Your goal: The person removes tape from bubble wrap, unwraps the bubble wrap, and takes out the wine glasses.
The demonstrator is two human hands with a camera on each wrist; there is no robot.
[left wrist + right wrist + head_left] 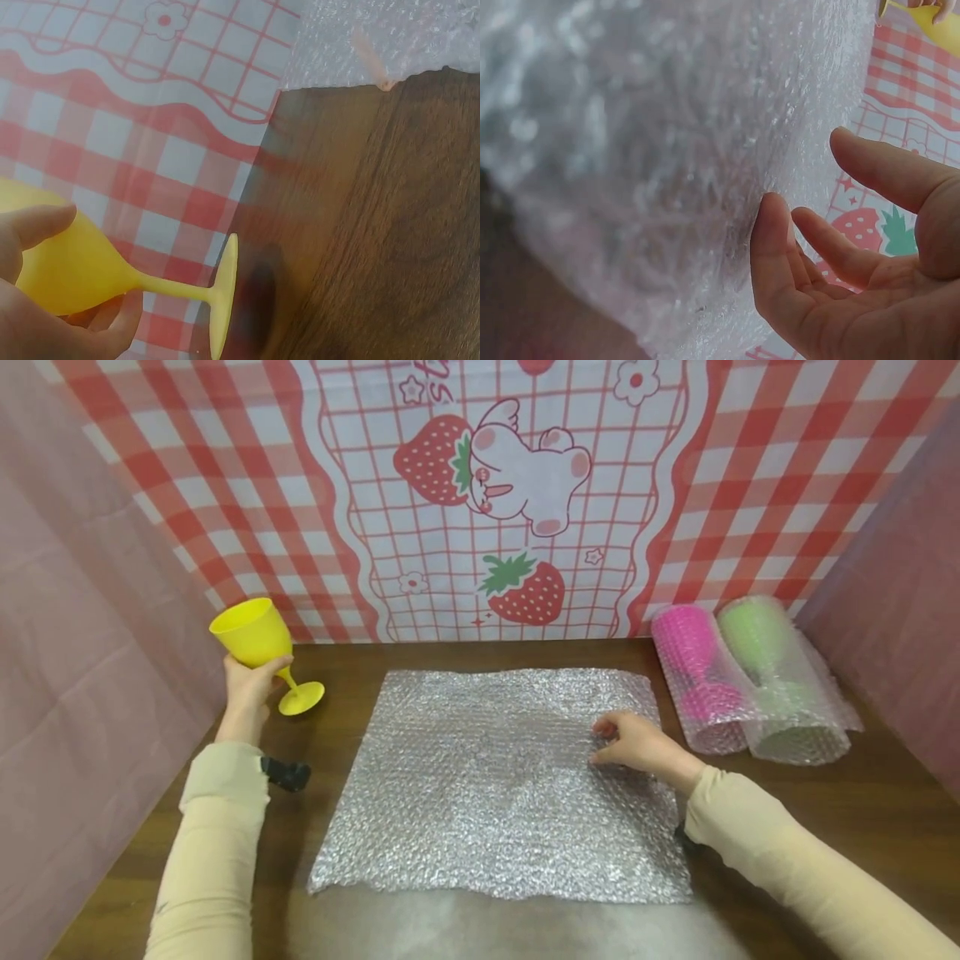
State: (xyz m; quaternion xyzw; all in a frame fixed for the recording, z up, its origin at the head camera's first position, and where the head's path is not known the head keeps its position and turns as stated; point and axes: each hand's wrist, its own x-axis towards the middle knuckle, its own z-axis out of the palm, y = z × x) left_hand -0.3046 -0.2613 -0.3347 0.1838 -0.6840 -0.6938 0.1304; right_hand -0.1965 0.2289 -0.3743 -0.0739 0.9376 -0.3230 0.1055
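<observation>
My left hand (251,689) grips a yellow goblet (257,632) by the lower bowl, at the left of the table. The goblet leans, its mouth up and to the left; in the left wrist view its stem and round foot (223,296) stick out past my fingers. A sheet of bubble wrap (480,793) lies flat in the middle of the table. Over the right part of that sheet hovers my right hand (633,743), fingers loosely bent and holding nothing. Whether its fingertips touch the wrap I cannot tell.
At the back right lie a pink goblet (686,643) and a green goblet (757,635), each rolled in bubble wrap, side by side. A checked strawberry cloth (750,485) hangs behind the brown wooden table (341,702). Pink cloth (97,610) hangs at both sides.
</observation>
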